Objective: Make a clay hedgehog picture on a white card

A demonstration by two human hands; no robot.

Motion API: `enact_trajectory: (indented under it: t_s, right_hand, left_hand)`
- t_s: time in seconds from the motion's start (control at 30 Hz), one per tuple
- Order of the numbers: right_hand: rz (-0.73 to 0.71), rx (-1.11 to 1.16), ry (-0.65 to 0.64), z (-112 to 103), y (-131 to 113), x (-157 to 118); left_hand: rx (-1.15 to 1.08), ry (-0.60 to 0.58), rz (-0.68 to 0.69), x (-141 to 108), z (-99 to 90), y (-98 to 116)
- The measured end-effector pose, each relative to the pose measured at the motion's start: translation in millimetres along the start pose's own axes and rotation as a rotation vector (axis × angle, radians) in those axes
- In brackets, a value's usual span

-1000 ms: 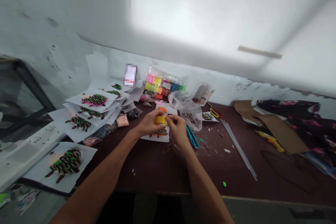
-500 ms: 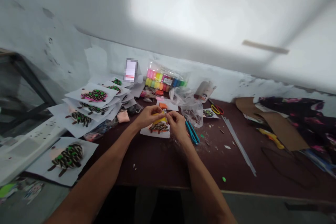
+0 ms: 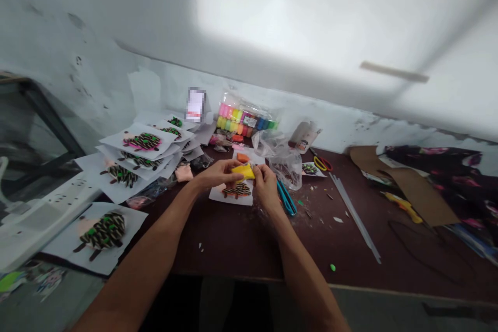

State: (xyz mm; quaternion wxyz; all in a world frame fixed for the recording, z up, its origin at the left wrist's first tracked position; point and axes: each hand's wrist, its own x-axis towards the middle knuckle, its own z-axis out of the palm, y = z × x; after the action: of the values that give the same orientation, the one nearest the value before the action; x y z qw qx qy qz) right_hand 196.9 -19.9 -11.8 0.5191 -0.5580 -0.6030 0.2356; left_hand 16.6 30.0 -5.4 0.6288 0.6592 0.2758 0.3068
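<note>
A small yellow packet (image 3: 244, 171) is held between both hands above the table. My left hand (image 3: 218, 174) grips its left end, fingers closed. At its right end, my right hand (image 3: 265, 181) pinches the edge. Just beneath them lies a white card (image 3: 243, 199) bearing a hedgehog shape with dark and orange stripes, partly covered by the hands. An orange piece (image 3: 243, 157) rests on white paper behind the packet. The teal cutter or scissors (image 3: 287, 198) lie right beside my right hand.
Stacked hedgehog cards (image 3: 142, 141) are at the left, near a white power strip (image 3: 42, 228). Behind are a pack of coloured clay (image 3: 245, 120) and a clear plastic bag (image 3: 286, 161). Red-yellow scissors (image 3: 322, 163), clear sticks (image 3: 356, 218), a yellow glue gun (image 3: 402, 207) and cardboard (image 3: 422, 194) lie right.
The yellow packet has turned and more of its face shows between my hands. Both hands have shifted slightly; the view has moved a little.
</note>
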Motion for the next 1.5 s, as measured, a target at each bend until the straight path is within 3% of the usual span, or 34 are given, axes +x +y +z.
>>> enact_trajectory:
  t_s: [0.1,0.2,0.27,0.43,0.53,0.7,0.87,1.07,1.17,1.3,1.4,1.5]
  right_hand:
    - [0.01,-0.022,0.049,2.5,5.5,1.1]
    - [0.038,-0.01,0.055,3.8,7.4,1.8]
    - [0.069,0.018,0.023,3.5,6.8,2.1]
    - [0.048,-0.017,-0.019,3.5,7.3,1.6]
    - [0.017,-0.045,-0.04,4.9,9.4,0.7]
    - [0.02,-0.036,-0.049,4.6,10.1,0.6]
    - [0.031,-0.015,-0.049,4.3,9.8,0.7]
    - [0.04,-0.013,-0.056,4.3,8.2,0.5]
    - [0.048,-0.024,-0.044,2.7,7.5,1.6]
    - [0.032,-0.064,-0.041,1.5,9.8,1.8]
    - [0.023,-0.127,-0.057,2.2,14.2,1.7]
    - [-0.007,-0.221,-0.068,5.2,17.3,7.0]
  left_hand:
    - [-0.006,-0.015,-0.01,-0.4,1.7,0.4]
    - [-0.027,0.066,0.023,2.8,3.7,-0.7]
    - [-0.05,0.185,0.042,5.7,1.0,-3.1]
    - [-0.081,0.664,-0.028,12.4,-17.2,-14.8]
    - [-0.062,0.77,-0.061,15.0,-22.8,-20.5]
    - [-0.128,0.735,0.015,16.0,-22.3,-23.7]
    - [-0.046,0.797,0.017,15.4,-28.1,-29.0]
    - [-0.075,0.582,0.035,14.9,-27.5,-30.5]
    - [-0.041,0.604,0.018,15.0,-27.7,-30.8]
    - [0.171,0.715,-0.125,14.2,-31.8,-31.0]
    - [0.415,0.686,-0.262,12.4,-32.4,-29.4]
    - [0.69,0.714,-0.3,10.4,-31.2,-27.0]
